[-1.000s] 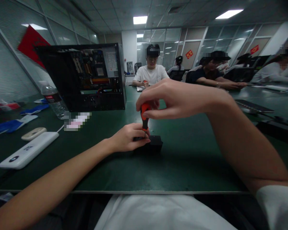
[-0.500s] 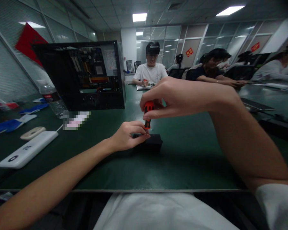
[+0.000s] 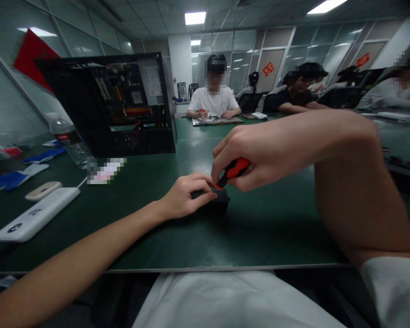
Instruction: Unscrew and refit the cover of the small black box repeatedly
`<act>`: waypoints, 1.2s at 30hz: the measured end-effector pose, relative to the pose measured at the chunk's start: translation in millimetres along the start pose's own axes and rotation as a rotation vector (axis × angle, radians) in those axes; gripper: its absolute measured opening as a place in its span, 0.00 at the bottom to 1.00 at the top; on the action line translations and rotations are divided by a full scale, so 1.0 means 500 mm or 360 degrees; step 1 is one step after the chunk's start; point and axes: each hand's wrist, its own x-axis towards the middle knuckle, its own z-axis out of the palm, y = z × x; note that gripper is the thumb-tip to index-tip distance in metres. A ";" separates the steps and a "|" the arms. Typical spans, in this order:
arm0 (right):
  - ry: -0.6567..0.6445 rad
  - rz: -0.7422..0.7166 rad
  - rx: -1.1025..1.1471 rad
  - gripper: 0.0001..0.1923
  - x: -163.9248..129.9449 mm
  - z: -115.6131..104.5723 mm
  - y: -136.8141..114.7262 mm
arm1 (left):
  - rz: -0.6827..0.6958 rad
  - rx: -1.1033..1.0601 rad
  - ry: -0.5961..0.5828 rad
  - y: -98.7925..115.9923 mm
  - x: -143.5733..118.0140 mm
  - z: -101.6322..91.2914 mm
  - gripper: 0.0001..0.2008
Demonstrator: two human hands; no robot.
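Hands of the wearer: two, both at the middle of one green table [image 3: 266, 237]. Right hand [image 3: 256, 148], wrist bent and raised: fingers and thumb closed around one red-and-black screwdriver [image 3: 238, 167], handle tilted, lower end pointing down and leftward at the left fingertips. Left hand [image 3: 186, 196]: thumb and forefinger only narrowly apart over the top of one small black box [image 3: 218, 205]; cannot tell whether they pinch anything. Box lies on the table, near the front edge, directly below both hands; its left part is covered by the left hand. Contact between screwdriver tip and box: hidden by fingers, cannot tell. Left side of table, counted: one open black computer case [image 3: 89, 132], upright, boards visible inside; one clear bottle [image 3: 70, 142] with a dark label, standing just beside the case; one white power bank [image 3: 37, 215] with one white cable [image 3: 82, 181]; one beige oval object [image 3: 43, 191] just beside it; one pixelated card [image 3: 107, 171]; at least two blue pieces [image 3: 8, 181], farther left. Across the table: one seated person in white [image 3: 213, 102], both hands over a flat board [image 3: 200, 122]. To that person's right in view, one person in a dark shirt [image 3: 295, 99].
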 end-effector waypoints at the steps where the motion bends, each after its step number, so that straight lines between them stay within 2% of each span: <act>1: -0.0045 0.0051 -0.0024 0.10 -0.003 0.002 0.000 | -0.0004 -0.0001 -0.0017 0.001 0.001 0.002 0.08; 3: -0.0167 0.0144 -0.0091 0.08 -0.009 0.005 0.000 | 0.0009 0.0001 -0.0069 0.002 0.002 0.006 0.08; 6: -0.0208 0.0226 -0.0199 0.09 -0.016 0.008 -0.001 | 0.0009 0.0063 -0.0158 0.000 0.001 0.016 0.07; 10: -0.0285 0.0283 -0.0216 0.09 -0.016 0.008 0.002 | -0.0159 0.0260 -0.0215 0.000 -0.001 0.032 0.20; 14: -0.0285 0.0331 -0.0132 0.10 -0.020 -0.003 0.017 | -0.0290 0.0375 -0.0333 0.002 -0.001 0.038 0.20; 17: -0.0226 0.0395 -0.0001 0.09 -0.031 -0.014 0.041 | -0.0339 0.0363 -0.0306 0.003 -0.001 0.037 0.19; 21: -0.0232 0.0524 0.0139 0.16 -0.041 -0.019 0.072 | -0.0438 0.0343 -0.0277 0.004 0.000 0.036 0.19; 24: -0.0287 0.0573 0.0173 0.18 -0.035 -0.016 0.084 | -0.0491 0.0349 -0.0279 0.006 0.002 0.037 0.19; 29: -0.0377 0.0585 0.0259 0.10 -0.011 -0.015 0.097 | -0.0491 0.0351 -0.0267 0.006 0.005 0.039 0.18; 33: -0.0514 0.0607 0.0169 0.14 -0.008 -0.015 0.125 | -0.0513 0.0349 -0.0277 0.005 0.005 0.039 0.18; 36: -0.0610 0.0539 0.0283 0.16 -0.023 -0.010 0.161 | -0.0566 0.0345 -0.0312 0.006 0.006 0.039 0.20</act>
